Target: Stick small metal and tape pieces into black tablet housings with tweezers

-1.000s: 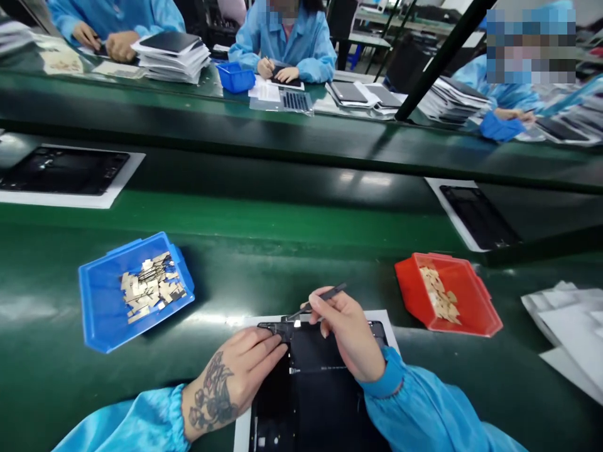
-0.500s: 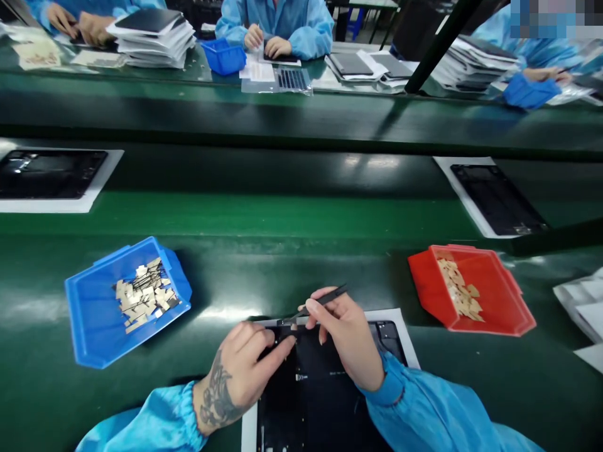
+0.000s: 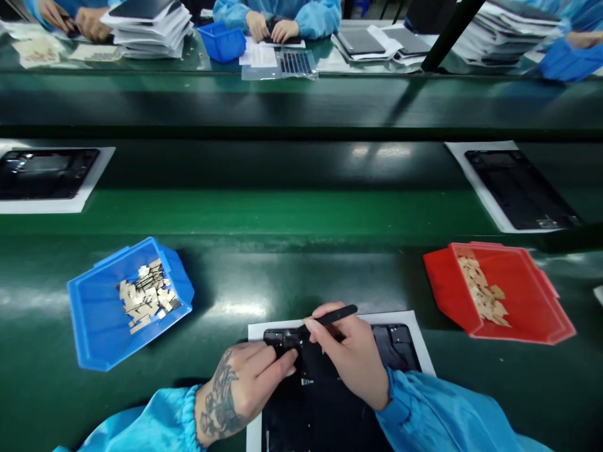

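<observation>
Left hand: the left hand (image 3: 245, 386) lies on the upper left part of the black panel (image 3: 325, 402), fingers (image 3: 277, 364) loosely curled and pressing down on it near the top edge; it grips nothing.
Right hand: the right hand (image 3: 353, 358) has its fingers closed around black tweezers (image 3: 330, 317), the tool tilted, its tip pointing left and down at the panel's top edge, just beside the left fingertips.
Black panel: it lies flat on a white sheet (image 3: 405, 320) on the green tabletop (image 3: 282, 276), at the near edge, directly before the person and partly covered by both hands.
Blue bin: the blue bin (image 3: 94, 326) sits to the left of the panel, well apart from it, holding small pale metal pieces (image 3: 144, 295).
Red bin: the red bin (image 3: 532, 301) sits to the right, with small tan pieces (image 3: 483, 292) in it.
Middle strip: two more black panels on white sheets, one far left (image 3: 44, 172), one far right (image 3: 518, 188).
Far side: other people's hands (image 3: 271, 28) in blue sleeves work at stacks of trays (image 3: 148, 25) and a small blue bin (image 3: 221, 41).
</observation>
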### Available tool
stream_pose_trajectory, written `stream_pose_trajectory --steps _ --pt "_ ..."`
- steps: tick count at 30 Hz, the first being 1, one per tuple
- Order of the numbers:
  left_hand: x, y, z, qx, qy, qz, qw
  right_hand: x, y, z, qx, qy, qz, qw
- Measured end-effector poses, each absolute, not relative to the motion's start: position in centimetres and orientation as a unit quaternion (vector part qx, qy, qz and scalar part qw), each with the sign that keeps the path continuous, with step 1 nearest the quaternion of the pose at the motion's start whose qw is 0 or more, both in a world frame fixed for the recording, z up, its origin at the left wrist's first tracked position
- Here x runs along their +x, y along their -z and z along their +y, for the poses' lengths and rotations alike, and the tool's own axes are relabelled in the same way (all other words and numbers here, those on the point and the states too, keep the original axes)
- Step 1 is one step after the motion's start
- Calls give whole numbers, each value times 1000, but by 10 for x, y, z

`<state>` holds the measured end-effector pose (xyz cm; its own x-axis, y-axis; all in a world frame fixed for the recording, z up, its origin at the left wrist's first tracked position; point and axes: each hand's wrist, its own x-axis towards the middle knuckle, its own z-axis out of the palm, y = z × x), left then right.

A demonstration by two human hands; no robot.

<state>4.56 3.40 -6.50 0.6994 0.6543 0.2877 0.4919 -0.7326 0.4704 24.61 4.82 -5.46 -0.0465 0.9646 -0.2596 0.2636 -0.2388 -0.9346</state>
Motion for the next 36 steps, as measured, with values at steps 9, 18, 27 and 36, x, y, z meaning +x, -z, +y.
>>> stream_pose_trajectory --steps 9,18,27,36 --pt "46 66 35 890 -247 324 204 246 55 47 -605 -477 -540 340" --pt "46 66 35 884 -246 334 214 245 55 47 -602 -470 -548 342" --pt "46 67 34 882 -244 339 218 243 55 48 -603 -464 -550 345" --pt "45 65 35 880 -253 338 220 244 55 46 -601 -461 -551 351"
